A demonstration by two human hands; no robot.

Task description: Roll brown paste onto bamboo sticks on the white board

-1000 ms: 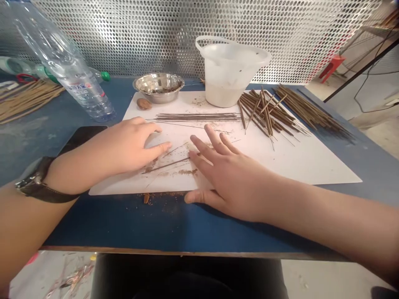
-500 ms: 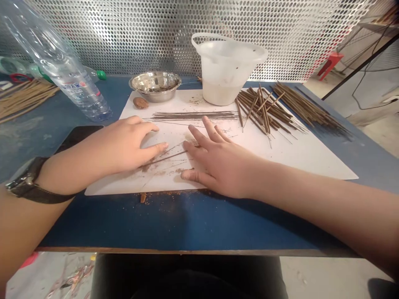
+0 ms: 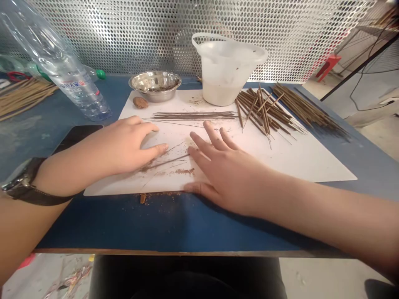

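Observation:
My left hand [image 3: 124,145] lies palm down on the white board [image 3: 299,162], fingers together and stretched flat. My right hand [image 3: 224,170] lies flat beside it with its fingers spread. Between and under the two hands runs a thin stick [image 3: 168,161] smeared with brown paste, and brown crumbs [image 3: 183,170] lie around it. Neither hand grips anything. A row of bare thin sticks [image 3: 193,116] lies just beyond the fingertips.
A white plastic bucket [image 3: 229,68] and a steel bowl [image 3: 155,85] with a brown paste lump [image 3: 140,102] stand at the back. Coated sticks [image 3: 264,110] pile up at the right. A plastic bottle [image 3: 71,79] and a dark phone [image 3: 77,135] are at the left.
My right hand slid forward over the stick and then back toward me, rolling it. My left hand stayed almost in place.

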